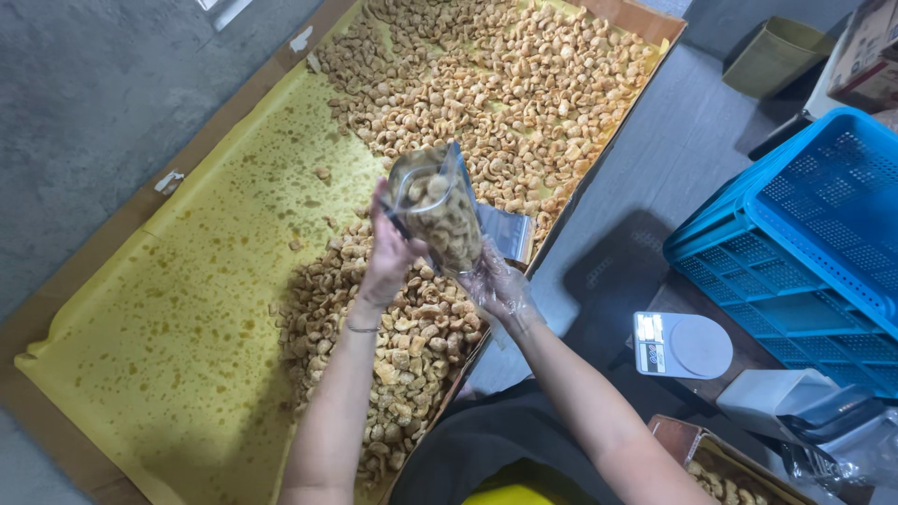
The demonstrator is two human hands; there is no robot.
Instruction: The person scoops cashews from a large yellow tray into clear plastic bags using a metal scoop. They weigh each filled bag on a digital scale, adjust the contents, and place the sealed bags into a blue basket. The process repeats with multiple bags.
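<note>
Two hands: both are raised at the centre of the frame, wrapped around one clear pouch (438, 217).
Left hand (391, 251): bare, a thin bracelet is worn at the wrist; the fingers are pressed against the left side of the pouch, thumb tucked behind it, so it's gripped from that side.
Right hand (496, 285): covered by a thin see-through plastic glove; the lower right corner of the pouch is cupped from underneath, fingers closed on it.
Pouch: clear plastic with a dark zip edge, held tilted just above centre frame, roughly filled with golden-brown fried snack pieces, mouth pointing toward the upper left.
Tray (187, 309): a big shallow cardboard tray lined with oil-spotted yellow paper is laid diagonally from lower left to upper right of the frame.
Loose snacks (486, 84): one big spread is seen at the top centre, and a second heap (393, 346) sits right below the hands; the left half of the paper is mostly bare apart from a few stray bits.
Spare bag (507, 234): another silvery-clear pouch is lying on the snacks just right of the held one.
Scale (681, 344): a small white digital scale is parked at the right, lower-middle.
Crate (804, 243): a blue plastic crate is stacked at the right edge.
Extra tray (720, 472): a smaller tray with more snacks is spotted at the bottom right.
</note>
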